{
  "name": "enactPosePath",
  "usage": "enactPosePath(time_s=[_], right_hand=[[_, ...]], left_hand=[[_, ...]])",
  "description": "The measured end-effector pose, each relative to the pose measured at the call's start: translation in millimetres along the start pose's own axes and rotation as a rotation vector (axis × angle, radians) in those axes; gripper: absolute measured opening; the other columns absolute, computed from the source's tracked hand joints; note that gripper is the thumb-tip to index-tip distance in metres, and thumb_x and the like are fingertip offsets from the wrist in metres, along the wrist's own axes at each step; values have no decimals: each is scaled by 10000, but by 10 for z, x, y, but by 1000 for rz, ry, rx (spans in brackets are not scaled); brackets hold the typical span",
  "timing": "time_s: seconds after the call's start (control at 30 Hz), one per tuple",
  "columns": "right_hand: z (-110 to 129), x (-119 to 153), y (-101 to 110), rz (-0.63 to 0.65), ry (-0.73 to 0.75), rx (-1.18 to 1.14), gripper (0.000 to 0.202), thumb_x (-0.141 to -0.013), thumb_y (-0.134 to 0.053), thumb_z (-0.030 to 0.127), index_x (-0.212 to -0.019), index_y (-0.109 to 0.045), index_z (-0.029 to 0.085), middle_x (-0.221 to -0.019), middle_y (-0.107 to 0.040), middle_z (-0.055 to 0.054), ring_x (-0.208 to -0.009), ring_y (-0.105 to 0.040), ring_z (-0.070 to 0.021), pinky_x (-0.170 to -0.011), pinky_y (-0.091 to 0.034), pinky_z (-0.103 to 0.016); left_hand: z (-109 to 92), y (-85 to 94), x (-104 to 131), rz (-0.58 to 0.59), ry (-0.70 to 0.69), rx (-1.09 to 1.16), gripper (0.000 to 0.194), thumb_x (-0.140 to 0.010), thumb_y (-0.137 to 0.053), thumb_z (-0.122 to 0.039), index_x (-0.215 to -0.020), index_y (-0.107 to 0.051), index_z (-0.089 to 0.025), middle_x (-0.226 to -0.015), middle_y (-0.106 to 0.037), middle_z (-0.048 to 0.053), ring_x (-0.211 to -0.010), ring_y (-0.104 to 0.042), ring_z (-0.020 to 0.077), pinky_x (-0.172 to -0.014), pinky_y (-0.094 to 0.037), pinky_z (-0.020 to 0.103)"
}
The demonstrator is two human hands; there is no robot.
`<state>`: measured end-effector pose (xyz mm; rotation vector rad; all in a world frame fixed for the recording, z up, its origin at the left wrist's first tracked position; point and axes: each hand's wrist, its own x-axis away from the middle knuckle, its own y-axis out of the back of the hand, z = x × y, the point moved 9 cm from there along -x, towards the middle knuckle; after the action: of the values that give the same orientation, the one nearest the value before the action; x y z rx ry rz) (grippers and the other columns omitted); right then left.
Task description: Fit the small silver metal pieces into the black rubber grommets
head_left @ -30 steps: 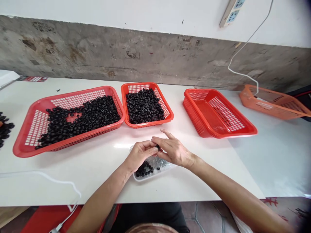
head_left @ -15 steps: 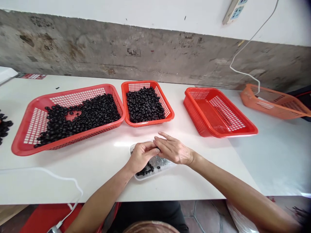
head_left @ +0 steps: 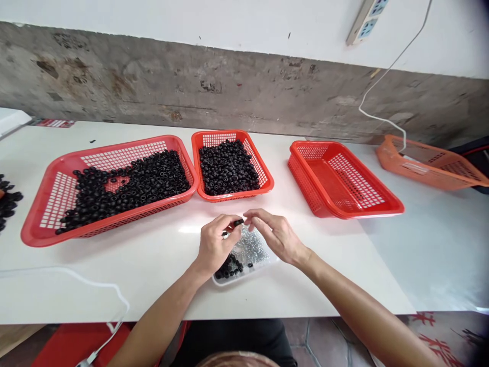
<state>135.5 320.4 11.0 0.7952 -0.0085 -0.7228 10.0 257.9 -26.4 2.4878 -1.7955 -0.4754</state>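
My left hand (head_left: 217, 240) is closed on a small black ring-shaped part (head_left: 238, 222), pinched at the fingertips above a clear plastic tray (head_left: 244, 279). A second bit of black shows between its fingers. Just to the right hovers my right hand (head_left: 277, 235), fingers loosely curved and parted, fingertips close to the part; I see nothing held in them. Tiny shiny silvery beads (head_left: 250, 248) cover much of the tray. Several black parts (head_left: 231, 267) lie at its near left, and my left hand hides the tray's far left corner.
Two red baskets, one large (head_left: 36, 224) and one smaller (head_left: 267, 184), hold heaps of black parts. Stacked red baskets (head_left: 324, 196) stand right, an orange basket (head_left: 424, 176) beyond. More black pieces (head_left: 7, 201) lie at the left edge. A white cable (head_left: 84, 278) crosses the front left.
My hands, together before, have drawn slightly apart. The black part now shows at my left fingertips, and more of the silvery beads is uncovered. The view has shifted slightly.
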Motion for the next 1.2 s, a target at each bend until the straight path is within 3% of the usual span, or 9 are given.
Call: enactPosePath(time_s=[0.07,0.13,0.27,0.4,0.57,0.8,0.97,1.2], right_hand=[[-46,-42,-22,2,-97,-20,427,-1054,-382,495,-910,-624,174,-741,-640,-7,-677,-610,-126,-639,-502,-229],[-56,-81,-87,15,-122,-33,481,-1037,-389,550,-780,-557,180,-658,-546,21,-603,-506,-108,-582,-432,-222],[-100,-107,-189,-7,-152,-101,476,-1041,-367,542,-752,-500,187,-663,-482,31,-601,-423,-100,-581,-373,-228],[-106,-87,-233,-9,-167,-183,440,-1038,-383,519,-761,-486,192,-684,-462,31,-621,-415,-101,-589,-362,-226],[-54,-76,-197,-47,-145,-143,384,-1038,-387,451,-747,-434,205,-670,-432,37,-607,-393,-101,-578,-354,-225],[-30,-38,-92,-117,-99,-55,263,-1043,-371,374,-876,-489,210,-715,-531,21,-607,-473,-112,-582,-389,-229],[-16,-31,-76,-89,-34,-1,244,-1058,-380,331,-891,-505,204,-727,-543,20,-608,-489,-109,-579,-402,-222],[224,-35,-34,-39,307,283,252,-1073,-400,302,-898,-540,186,-766,-564,-18,-700,-525,-142,-704,-452,-268]], left_hand=[[-136,61,22,-68,-162,-250,193,-945,-597,-260,-1059,-747,-218,-1001,-750,85,-884,-689,215,-847,-521,301],[-229,35,55,-83,-287,-414,218,-961,-564,-223,-1082,-745,-214,-1000,-758,97,-914,-700,227,-861,-519,299],[-367,-71,135,-104,-504,-608,226,-975,-546,-166,-1119,-717,-199,-963,-768,95,-870,-720,214,-830,-531,278],[-476,-32,210,-225,-636,-593,233,-965,-581,-125,-1185,-641,-173,-977,-768,84,-865,-730,190,-818,-554,264],[-412,27,136,-150,-487,-381,148,-970,-582,-138,-1094,-646,-187,-957,-750,61,-860,-714,166,-799,-553,252],[64,-60,-4,60,112,283,168,-941,-643,-310,-1025,-689,-172,-902,-720,32,-754,-682,138,-728,-558,230],[153,-128,-7,104,216,447,224,-907,-685,-329,-1064,-712,-171,-916,-722,38,-785,-668,138,-764,-551,237],[132,-167,-10,132,291,579,260,-839,-762,-362,-990,-730,-153,-847,-723,38,-718,-658,132,-707,-540,237]])
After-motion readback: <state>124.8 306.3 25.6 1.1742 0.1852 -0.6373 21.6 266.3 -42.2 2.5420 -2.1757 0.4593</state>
